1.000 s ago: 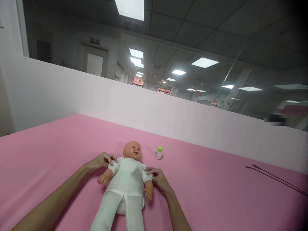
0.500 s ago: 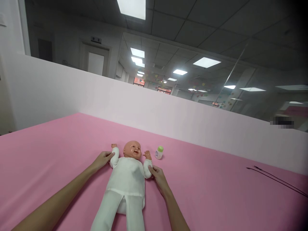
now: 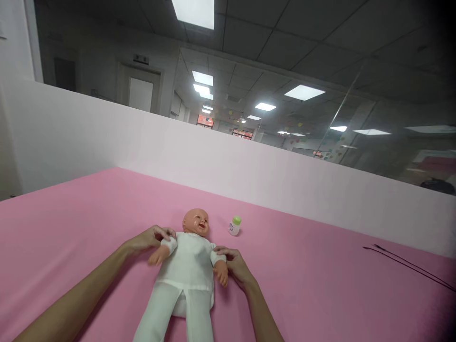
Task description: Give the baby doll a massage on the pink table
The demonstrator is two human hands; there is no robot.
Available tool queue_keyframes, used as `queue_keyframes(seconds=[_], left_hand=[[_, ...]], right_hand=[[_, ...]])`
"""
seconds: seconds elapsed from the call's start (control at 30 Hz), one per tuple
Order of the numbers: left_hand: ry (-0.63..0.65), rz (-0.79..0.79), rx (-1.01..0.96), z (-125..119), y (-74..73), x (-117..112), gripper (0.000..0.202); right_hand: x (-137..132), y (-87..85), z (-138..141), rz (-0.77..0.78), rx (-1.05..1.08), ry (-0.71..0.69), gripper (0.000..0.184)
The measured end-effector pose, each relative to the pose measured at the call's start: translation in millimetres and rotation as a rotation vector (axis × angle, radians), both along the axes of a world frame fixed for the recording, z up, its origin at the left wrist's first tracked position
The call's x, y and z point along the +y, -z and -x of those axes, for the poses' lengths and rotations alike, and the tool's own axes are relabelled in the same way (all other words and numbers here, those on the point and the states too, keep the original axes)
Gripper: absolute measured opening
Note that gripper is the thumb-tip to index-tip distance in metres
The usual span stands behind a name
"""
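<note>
A baby doll (image 3: 190,261) with a white cloth body lies face up, its bald plastic head towards the far wall. My left hand (image 3: 151,237) is closed on the doll's upper arm at the picture's left, with thumb and fingers at the shoulder. My right hand (image 3: 237,266) grips the other upper arm near its shoulder. Both plastic doll hands point down towards its legs. The doll's feet are cut off by the lower edge of the picture. Beyond my right hand stands a small white bottle (image 3: 234,229) with a green cap, upright beside the doll's head.
The doll lies on a pink covered surface (image 3: 306,270). Two thin black cables (image 3: 409,266) stretch across its right side. A low white wall (image 3: 221,164) borders the far side, with glass above it.
The doll's arms have swung from pointing up beside its head to pointing down along its sides. Both my hands have stayed on the arms, now closer to the shoulders.
</note>
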State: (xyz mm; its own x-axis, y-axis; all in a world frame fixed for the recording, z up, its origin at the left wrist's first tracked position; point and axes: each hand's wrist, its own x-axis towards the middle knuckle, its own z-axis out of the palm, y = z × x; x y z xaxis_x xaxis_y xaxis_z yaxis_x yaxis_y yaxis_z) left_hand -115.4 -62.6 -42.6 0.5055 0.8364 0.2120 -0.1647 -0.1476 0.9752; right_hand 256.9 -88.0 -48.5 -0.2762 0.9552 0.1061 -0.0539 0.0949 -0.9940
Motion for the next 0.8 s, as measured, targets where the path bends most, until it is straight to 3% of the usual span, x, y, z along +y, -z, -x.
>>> queue_keyframes(seconds=[0.07, 0.17, 0.4, 0.5, 0.67, 0.73, 0.8], left_hand=[[0.094, -0.026, 0.053, 2.0, -0.5, -0.7, 0.010], [0.039, 0.013, 0.035, 2.3, 2.3, -0.6, 0.014], [-0.250, 0.124, -0.202, -2.2, 8.2, 5.9, 0.035], [-0.358, 0.156, -0.301, -1.2, 13.2, 15.4, 0.050], [-0.775, 0.220, -0.289, 1.6, 23.5, 27.9, 0.106], [-0.857, 0.219, -0.281, 3.9, 24.8, 28.8, 0.111], [-0.897, 0.194, -0.239, 6.7, 25.1, 27.9, 0.101]], right_hand=[[0.2, 0.9, -0.1, 0.008, -0.008, -0.024, 0.025], [-1.6, -0.9, 1.8, 0.020, -0.001, 0.003, 0.030], [0.9, -0.3, 4.1, 0.059, 0.155, 0.030, 0.046], [10.8, 7.0, 0.4, 0.065, 0.211, 0.152, 0.048], [27.3, 18.5, -12.7, 0.021, 0.309, 0.376, 0.061], [31.4, 22.9, -19.5, 0.023, 0.262, 0.462, 0.062], [34.1, 26.7, -24.9, 0.043, 0.169, 0.529, 0.062]])
